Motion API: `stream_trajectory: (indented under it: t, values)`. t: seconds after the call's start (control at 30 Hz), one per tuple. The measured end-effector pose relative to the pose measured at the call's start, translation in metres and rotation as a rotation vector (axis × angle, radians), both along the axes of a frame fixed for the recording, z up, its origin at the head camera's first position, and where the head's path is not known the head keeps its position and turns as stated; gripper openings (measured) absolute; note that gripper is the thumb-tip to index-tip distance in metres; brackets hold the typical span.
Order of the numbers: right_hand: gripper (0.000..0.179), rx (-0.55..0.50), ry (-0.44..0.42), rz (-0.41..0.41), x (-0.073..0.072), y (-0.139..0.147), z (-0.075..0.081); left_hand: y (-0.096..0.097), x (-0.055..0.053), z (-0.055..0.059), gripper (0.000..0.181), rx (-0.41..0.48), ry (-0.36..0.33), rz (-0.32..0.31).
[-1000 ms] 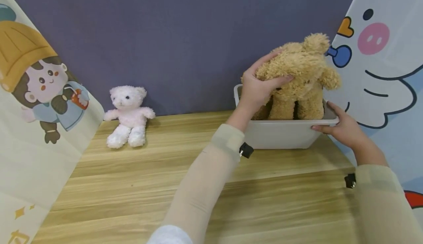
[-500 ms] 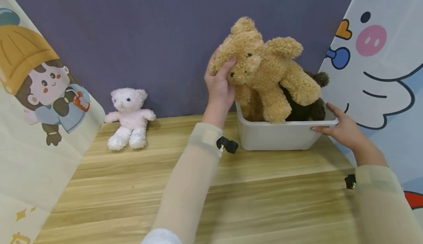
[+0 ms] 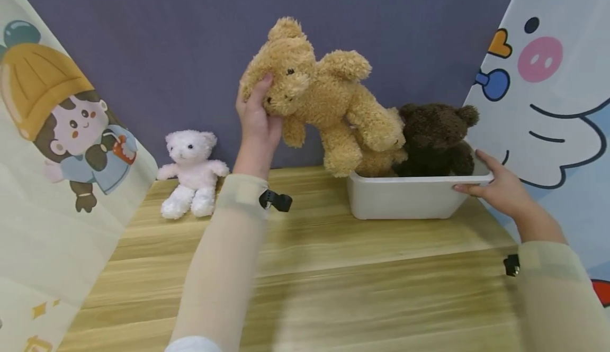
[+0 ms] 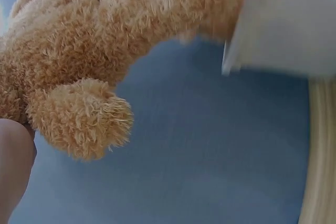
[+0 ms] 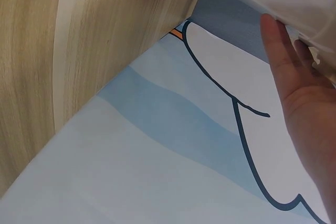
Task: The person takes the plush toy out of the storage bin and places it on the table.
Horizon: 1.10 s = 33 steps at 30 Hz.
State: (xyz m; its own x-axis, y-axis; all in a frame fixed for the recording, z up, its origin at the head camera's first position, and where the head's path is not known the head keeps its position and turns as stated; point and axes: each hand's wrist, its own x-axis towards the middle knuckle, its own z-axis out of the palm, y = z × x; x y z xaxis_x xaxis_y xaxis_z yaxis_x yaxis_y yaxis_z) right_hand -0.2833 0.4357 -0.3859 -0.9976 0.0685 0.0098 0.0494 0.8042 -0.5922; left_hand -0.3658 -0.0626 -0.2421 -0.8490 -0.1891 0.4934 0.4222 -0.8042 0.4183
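- Left hand (image 3: 257, 122) had its grip closed round the tan bear (image 3: 329, 95) by the head.
- Bear's long axis ran right and down from that grip, legs lowest, feet at the white bin's (image 3: 405, 198) left end; couldn't tell if touching.
- Right hand (image 3: 507, 188) held the bin's right corner, well right of the grip; left hand was the nearer.

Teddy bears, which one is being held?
The tan bear, head in the left hand. The dark brown bear and another tan toy are in the bin; the pale bear sits on the table.
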Motion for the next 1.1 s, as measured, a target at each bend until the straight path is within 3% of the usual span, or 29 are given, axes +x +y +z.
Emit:
stream_trajectory:
  t: [0.17, 0.33, 0.5, 0.8, 1.1]
  values:
    - [0.127, -0.013, -0.008, -0.001, 0.000, -0.001, 0.001, -0.040, 0.000, 0.002, 0.045, -0.104, 0.032, 0.086]
    - [0.127, -0.015, -0.011, 0.003, 0.000, 0.000, 0.001, -0.069, 0.000, -0.002, 0.055, -0.200, -0.010, 0.145]
    - [0.128, -0.010, -0.010, -0.003, 0.002, 0.000, 0.001, -0.088, -0.004, -0.008, 0.052, -0.316, -0.047, 0.182]
    - [0.127, 0.013, -0.002, -0.013, 0.002, -0.001, 0.003, -0.110, -0.009, -0.026, 0.052, -0.573, -0.143, 0.150]
    - [0.127, -0.024, 0.005, -0.012, 0.002, -0.002, 0.001, -0.121, -0.015, -0.057, 0.054, -0.666, -0.251, 0.139]
